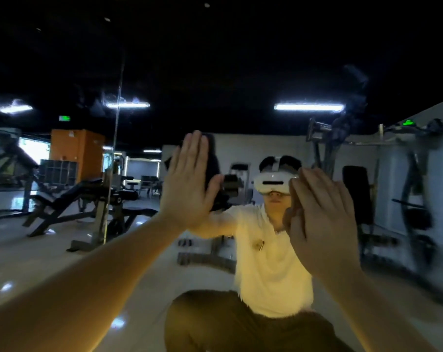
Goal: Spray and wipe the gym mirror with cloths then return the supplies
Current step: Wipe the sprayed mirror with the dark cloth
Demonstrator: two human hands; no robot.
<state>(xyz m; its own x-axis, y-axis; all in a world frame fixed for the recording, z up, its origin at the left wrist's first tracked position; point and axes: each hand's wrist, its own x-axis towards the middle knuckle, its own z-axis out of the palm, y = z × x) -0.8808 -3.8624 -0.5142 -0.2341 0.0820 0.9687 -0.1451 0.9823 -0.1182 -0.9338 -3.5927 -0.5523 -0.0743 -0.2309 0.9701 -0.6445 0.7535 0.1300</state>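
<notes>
The gym mirror [240, 72] fills the view straight ahead, with a vertical seam [116, 138] left of centre. My left hand [187, 181] is raised in front of the glass, fingers straight and together, holding nothing. My right hand [319, 214] is raised beside it, fingers straight, back of the hand toward me, also holding nothing. Whether either palm touches the glass cannot be told. My own reflection, crouching in a white shirt and a white headset, shows between the hands. No cloth or spray bottle is in view.
The mirror reflects the gym: an incline bench [88, 199] at the left, an orange pillar [75, 153], a cable machine [413, 199] at the right, dumbbells [205, 260] on the pale glossy floor, and ceiling strip lights [308, 107].
</notes>
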